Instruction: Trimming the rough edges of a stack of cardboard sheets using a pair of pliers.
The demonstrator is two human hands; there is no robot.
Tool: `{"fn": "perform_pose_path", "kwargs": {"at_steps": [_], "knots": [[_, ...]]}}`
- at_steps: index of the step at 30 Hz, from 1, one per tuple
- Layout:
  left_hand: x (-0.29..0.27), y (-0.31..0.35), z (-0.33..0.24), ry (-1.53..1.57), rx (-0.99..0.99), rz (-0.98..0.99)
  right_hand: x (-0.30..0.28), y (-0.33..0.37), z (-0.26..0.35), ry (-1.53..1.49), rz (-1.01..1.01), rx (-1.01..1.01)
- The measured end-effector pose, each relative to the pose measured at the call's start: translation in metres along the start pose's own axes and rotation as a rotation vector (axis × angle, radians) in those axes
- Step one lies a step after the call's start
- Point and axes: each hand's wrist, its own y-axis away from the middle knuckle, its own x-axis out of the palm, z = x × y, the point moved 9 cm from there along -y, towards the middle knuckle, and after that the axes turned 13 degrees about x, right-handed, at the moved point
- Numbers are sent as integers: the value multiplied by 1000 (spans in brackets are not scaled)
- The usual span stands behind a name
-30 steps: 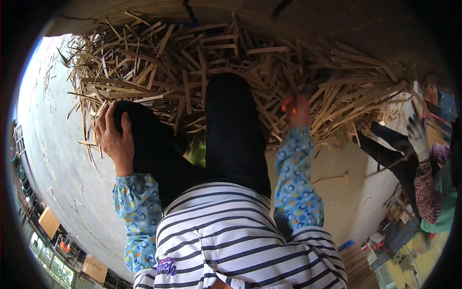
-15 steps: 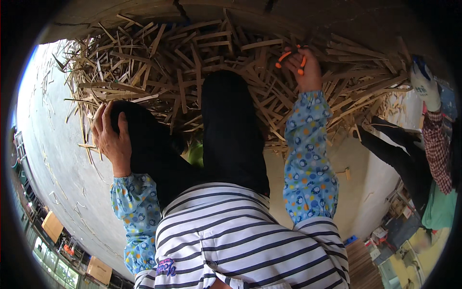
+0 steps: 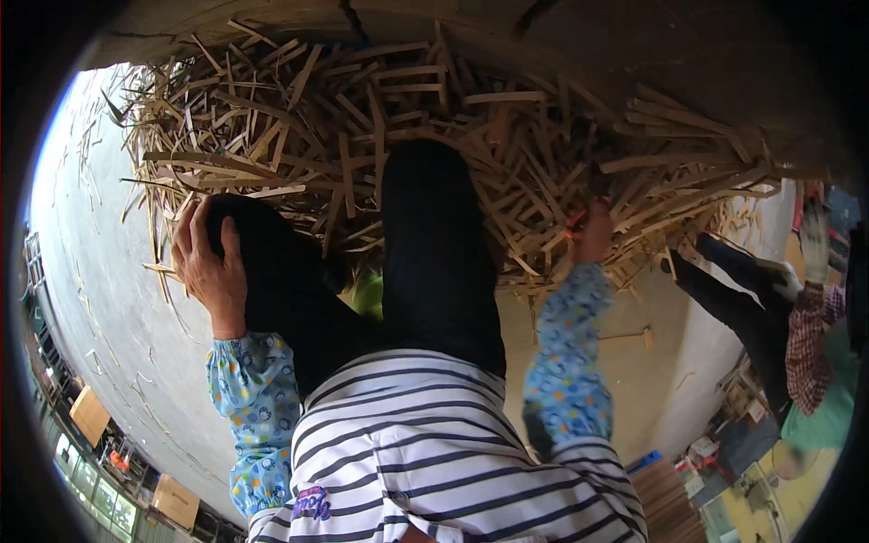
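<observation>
My left hand (image 3: 210,267) lies over my bent left knee, its fingers stretched out and nothing held. Out to the right, my right hand (image 3: 596,231) is closed on a plier-like tool with orange handles (image 3: 574,224). Motion blurs that hand, and the tool's dark head is hard to make out among the strips. In front of my knees spreads a deep, tangled heap of flat brown strips (image 3: 362,100), which look like dried plant pieces or wood. The tool is over the heap's near right side.
At the right, another person's gloved hand (image 3: 816,244) and dark-trousered legs (image 3: 724,290) are close to the heap. A dark wall-like surface (image 3: 615,45) runs behind it. A pale floor (image 3: 127,299) with scattered strips stretches left, where cardboard boxes (image 3: 176,503) stand.
My right hand has drawn back toward me and slightly right with the tool, lower over the heap. My left hand has stayed on the knee. The other person's gloved hand has shifted.
</observation>
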Motion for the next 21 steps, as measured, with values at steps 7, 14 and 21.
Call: {"fn": "perform_pose_path", "kwargs": {"at_steps": [7,14,21], "knots": [[-4,0,-4,-2,19,4,106,49,14,202,383,79],[-3,7,4,21,-14,-10,195,47,38,320,511,0],[-7,21,21,32,-72,-32,231,-19,12,671,322,-8]]}}
